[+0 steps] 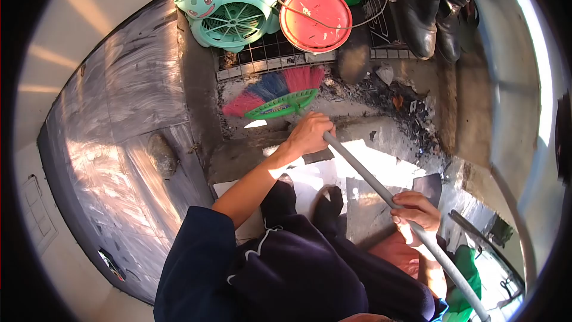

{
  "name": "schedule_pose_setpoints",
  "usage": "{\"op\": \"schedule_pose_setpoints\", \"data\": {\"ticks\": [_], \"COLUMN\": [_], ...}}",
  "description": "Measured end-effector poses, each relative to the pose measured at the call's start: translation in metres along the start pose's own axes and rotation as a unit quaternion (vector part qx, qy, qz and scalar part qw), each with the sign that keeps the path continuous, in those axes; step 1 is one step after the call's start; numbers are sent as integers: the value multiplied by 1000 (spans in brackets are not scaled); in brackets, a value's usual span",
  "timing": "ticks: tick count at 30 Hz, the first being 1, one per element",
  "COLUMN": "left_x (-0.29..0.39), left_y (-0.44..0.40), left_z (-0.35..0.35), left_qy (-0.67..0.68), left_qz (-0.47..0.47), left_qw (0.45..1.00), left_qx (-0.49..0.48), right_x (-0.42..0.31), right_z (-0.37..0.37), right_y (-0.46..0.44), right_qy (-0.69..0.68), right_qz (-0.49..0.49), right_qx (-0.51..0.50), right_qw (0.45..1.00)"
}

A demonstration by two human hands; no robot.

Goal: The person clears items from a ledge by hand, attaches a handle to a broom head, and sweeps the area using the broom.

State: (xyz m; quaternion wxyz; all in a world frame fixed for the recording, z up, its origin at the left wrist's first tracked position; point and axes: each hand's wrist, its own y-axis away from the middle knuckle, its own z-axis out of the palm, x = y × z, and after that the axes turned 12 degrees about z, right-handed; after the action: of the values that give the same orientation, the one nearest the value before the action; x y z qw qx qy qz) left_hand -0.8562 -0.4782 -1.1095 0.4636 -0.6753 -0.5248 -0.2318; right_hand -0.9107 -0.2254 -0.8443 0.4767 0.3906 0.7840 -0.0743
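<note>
A broom (282, 103) with a green head and pink and blue bristles rests its bristles on the dirty floor near the rack. Around its grey handle (364, 174), close to the head, my left hand (311, 134) is closed. Farther up the same handle, my right hand (416, 213) grips it with curled fingers. The handle slants down to the lower right of the view. Ash and dark debris (417, 116) lie to the right of the bristles.
Behind the broom, a metal rack (250, 64) bears a green animal-shaped plastic item (238, 15) and a red bucket (316, 19). Black boots (420, 9) stand at the upper right. A stone (162, 155) sits on the grey surface (128, 104) at left.
</note>
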Motion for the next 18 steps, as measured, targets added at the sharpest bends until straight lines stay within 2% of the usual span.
{"op": "schedule_pose_setpoints", "data": {"ticks": [3, 5, 7, 10, 13, 14, 18], "left_x": [18, 42, 74, 105, 105, 96, 25], "left_y": [-7, -22, -47, -63, -61, -57, -29], "left_z": [27, 44, 38, 16, -14, -22, -37], "left_qy": [106, 142, 161, 137, 57, 42, -38], "left_qz": [2, 14, 45, 54, 34, 27, 15], "left_qw": [990, 986, 986, 987, 993, 993, 996], "left_qx": [-91, -86, -12, 60, 97, 106, 82], "right_x": [-29, -52, -93, -100, -97, -105, -45], "right_z": [-33, -57, -70, -62, -51, -75, -23], "right_y": [-1, 8, 18, 33, 26, 16, -21], "right_qy": [94, 142, 163, 135, 97, 92, 61], "right_qz": [-67, -93, -55, -161, -155, -97, -78], "right_qx": [-27, -33, -10, 131, 175, -17, -13], "right_qw": [993, 985, 985, 969, 968, 991, 995]}}
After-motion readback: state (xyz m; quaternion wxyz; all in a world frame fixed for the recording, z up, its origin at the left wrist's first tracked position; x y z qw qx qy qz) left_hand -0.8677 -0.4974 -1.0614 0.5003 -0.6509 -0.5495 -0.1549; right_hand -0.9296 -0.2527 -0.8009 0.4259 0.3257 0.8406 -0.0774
